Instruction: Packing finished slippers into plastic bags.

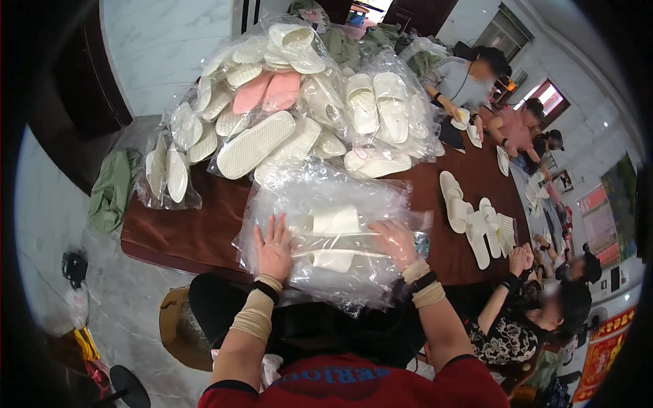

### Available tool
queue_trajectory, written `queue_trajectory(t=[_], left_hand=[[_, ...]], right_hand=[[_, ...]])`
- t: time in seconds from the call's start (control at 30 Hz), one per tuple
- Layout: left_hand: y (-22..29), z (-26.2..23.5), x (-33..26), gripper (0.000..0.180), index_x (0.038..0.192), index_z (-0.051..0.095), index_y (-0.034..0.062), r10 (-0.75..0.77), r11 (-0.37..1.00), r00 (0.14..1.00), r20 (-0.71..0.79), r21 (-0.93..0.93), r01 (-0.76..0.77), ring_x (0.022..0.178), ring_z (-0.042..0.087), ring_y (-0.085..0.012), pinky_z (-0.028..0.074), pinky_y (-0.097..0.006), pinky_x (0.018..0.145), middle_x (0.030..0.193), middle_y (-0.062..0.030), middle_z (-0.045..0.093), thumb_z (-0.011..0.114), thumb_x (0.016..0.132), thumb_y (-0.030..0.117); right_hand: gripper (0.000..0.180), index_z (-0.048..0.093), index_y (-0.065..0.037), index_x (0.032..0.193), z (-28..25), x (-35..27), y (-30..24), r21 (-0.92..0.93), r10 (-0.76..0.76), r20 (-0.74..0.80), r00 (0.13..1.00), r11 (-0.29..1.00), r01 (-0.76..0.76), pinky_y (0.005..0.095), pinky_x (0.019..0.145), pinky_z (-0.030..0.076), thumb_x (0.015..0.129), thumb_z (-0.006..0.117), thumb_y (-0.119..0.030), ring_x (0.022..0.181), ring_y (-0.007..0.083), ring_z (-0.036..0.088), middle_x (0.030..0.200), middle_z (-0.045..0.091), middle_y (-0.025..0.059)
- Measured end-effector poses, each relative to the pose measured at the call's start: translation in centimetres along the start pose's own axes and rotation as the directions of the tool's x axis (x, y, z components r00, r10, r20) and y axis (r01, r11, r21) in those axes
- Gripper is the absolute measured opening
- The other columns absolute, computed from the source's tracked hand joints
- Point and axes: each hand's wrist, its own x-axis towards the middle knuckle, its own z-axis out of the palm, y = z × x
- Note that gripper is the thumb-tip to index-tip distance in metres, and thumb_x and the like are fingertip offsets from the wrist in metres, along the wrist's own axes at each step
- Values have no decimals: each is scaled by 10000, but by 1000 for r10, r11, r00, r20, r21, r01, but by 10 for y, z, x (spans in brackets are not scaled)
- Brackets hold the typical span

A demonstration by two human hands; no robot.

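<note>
A pair of white slippers (335, 221) stands on edge, soles facing each other, among clear plastic bags on the table in front of me. I cannot make out whether the pair is inside the top bag. My left hand (273, 249) lies with fingers spread at the pair's left end, against the plastic (320, 187). At the other end, my right hand (394, 243) has its fingers bent over the slippers' right tips; its thumb is hard to see.
Bagged white slippers (255, 145) are heaped at the far side of the brown-covered table (170, 231), with a pink pair (266, 92) among them. Loose white slippers (481, 234) lie to the right. Several people work along the right side. A cardboard box (178, 326) stands on the floor at left.
</note>
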Motion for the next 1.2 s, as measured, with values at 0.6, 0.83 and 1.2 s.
queue_trajectory(t=[0.6, 0.83, 1.2], left_hand=[[-4, 7, -3, 483, 1343, 648, 130, 84, 993, 989, -119, 89, -74, 1584, 211, -350, 79, -682, 1239, 1663, -126, 357, 668, 907, 337], [-14, 8, -8, 523, 1325, 634, 50, 79, 996, 996, -32, 41, -78, 1582, 204, -370, 88, -715, 1221, 1627, -163, 399, 685, 890, 336], [-3, -12, -7, 728, 1551, 457, 160, 64, 984, 994, 94, 162, -79, 1572, 242, -346, 118, -726, 1204, 1663, -101, 363, 630, 934, 506]], right_hand=[[551, 506, -32, 1447, -13, 5, -36, 254, 229, 406, 885, 902, -350, 482, 1117, 425, 1021, 595, -370, 1317, 404, 518, 1437, 560, 205], [557, 529, -51, 1416, 5, 18, -49, 133, 112, 169, 979, 982, -135, 474, 1077, 462, 963, 640, -355, 1276, 394, 555, 1427, 588, 171], [450, 624, -98, 1364, 20, 16, 2, 239, 105, 43, 994, 964, -113, 471, 931, 547, 955, 652, -286, 1098, 414, 648, 1167, 696, 202]])
